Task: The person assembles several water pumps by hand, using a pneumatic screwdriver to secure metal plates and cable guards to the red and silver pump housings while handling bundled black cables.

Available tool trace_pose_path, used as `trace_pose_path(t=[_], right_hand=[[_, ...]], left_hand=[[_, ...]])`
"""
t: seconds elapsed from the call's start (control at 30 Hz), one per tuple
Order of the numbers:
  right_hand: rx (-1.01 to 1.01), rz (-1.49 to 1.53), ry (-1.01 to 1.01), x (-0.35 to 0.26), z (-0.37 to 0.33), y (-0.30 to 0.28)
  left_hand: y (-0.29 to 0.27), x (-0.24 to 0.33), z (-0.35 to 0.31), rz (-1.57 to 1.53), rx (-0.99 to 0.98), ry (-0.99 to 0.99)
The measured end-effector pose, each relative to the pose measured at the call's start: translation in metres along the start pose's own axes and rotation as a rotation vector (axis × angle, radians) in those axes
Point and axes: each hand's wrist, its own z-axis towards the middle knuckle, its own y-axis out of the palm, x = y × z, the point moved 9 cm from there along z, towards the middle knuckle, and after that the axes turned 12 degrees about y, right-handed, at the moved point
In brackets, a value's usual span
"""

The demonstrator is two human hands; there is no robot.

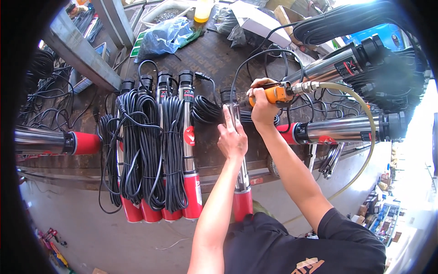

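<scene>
A slim steel submersible pump point(241, 173) with a black top and a red lower end lies in front of me, pointing away. My left hand point(232, 138) grips its steel body near the upper end, index finger stretched along the metal. In my right hand point(264, 106) is an orange air screwdriver point(277, 95), held crosswise, its nose toward the pump's black top point(226, 95). Its tip is too small to make out. A pale air hose point(360, 89) runs from the tool's metal fitting. Beside the pump lies a coiled black cable point(205, 109), partly behind my left hand.
Several similar pumps point(189, 150) with bundled black cables point(150, 150) lie side by side on the left. Larger steel pumps point(337, 130) are on the right. A blue plastic bag point(165, 37), a tray of small parts point(166, 13) and a white carton point(260, 23) stand at the back.
</scene>
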Motion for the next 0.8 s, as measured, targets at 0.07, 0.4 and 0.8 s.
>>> trace_pose_path(t=[0.07, 0.4, 0.8], right_hand=[[0.001, -0.027, -0.013, -0.0008, 0.0001, -0.0004], [0.012, -0.003, -0.022, 0.0021, 0.0026, -0.0059], [-0.023, -0.045, -0.022, 0.0039, 0.0033, -0.0011]], left_hand=[[-0.0008, -0.0001, 0.0001, -0.002, 0.008, 0.003], [0.0002, 0.0003, 0.0012, 0.054, 0.008, 0.025], [0.0015, 0.0006, 0.0025, 0.030, -0.014, -0.005]])
